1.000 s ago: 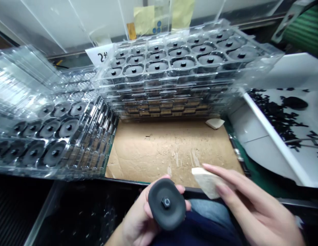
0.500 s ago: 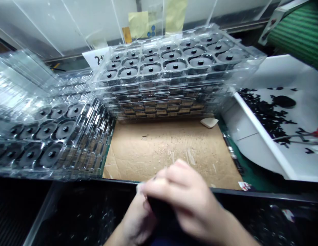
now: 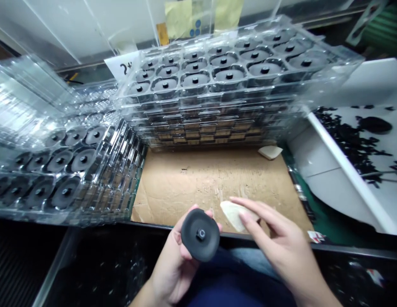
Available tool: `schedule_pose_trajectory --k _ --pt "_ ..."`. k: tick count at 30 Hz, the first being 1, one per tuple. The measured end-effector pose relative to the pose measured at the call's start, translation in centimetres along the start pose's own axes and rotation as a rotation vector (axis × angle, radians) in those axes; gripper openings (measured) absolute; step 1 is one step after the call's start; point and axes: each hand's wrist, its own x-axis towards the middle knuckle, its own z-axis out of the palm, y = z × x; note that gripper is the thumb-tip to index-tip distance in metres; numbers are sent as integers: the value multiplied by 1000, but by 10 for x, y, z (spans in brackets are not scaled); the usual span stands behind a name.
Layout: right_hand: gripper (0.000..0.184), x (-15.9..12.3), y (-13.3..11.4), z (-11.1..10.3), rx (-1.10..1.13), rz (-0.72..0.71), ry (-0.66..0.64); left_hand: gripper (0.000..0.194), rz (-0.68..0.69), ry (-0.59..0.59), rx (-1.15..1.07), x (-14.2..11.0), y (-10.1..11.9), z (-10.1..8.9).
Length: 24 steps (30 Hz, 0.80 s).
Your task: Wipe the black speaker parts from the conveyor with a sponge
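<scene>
Well, from over here the person's left hand (image 3: 175, 264) is curled up behind a matt black disc (image 3: 200, 241), with the fingertips showing past its far rim and the thumb against its near side. The disc is a rounded, slightly squarish shape with a small stud at its centre, and its stud side faces up. It sits just above the front edge of the bench (image 3: 345, 247), over the person's dark blue lap (image 3: 236, 285).

The right hand (image 3: 281, 238) is just beside it, fingers loosely extended, pinching a pale wedge (image 3: 235, 215) of what looks like sponge between thumb and fingers. The wedge's tip points towards the disc, close to it but not touching.

Beyond the hands lies a wide stretch of scuffed, torn cardboard (image 3: 211, 183), with a second pale wedge (image 3: 270, 152) at its far right corner. Stacked clear plastic trays (image 3: 217, 72) rise along its far edge, and another stack (image 3: 60, 170) hems in its left edge; both hold rows of similar discs in their pockets. A paper label (image 3: 123, 66) marked "2#" stands at the far stack's corner. To the right, a white-rimmed bin (image 3: 345, 166) holds black scraps.
</scene>
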Motion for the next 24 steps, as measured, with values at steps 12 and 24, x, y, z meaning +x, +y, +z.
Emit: schedule_pose_trajectory --k 12,24 --pt "24 -21 -8 -16 -9 -169 -306 53 215 -141 24 3 23 -11" --pt "30 17 76 46 -59 90 47 45 44 -349 -153 -1 2 -10"
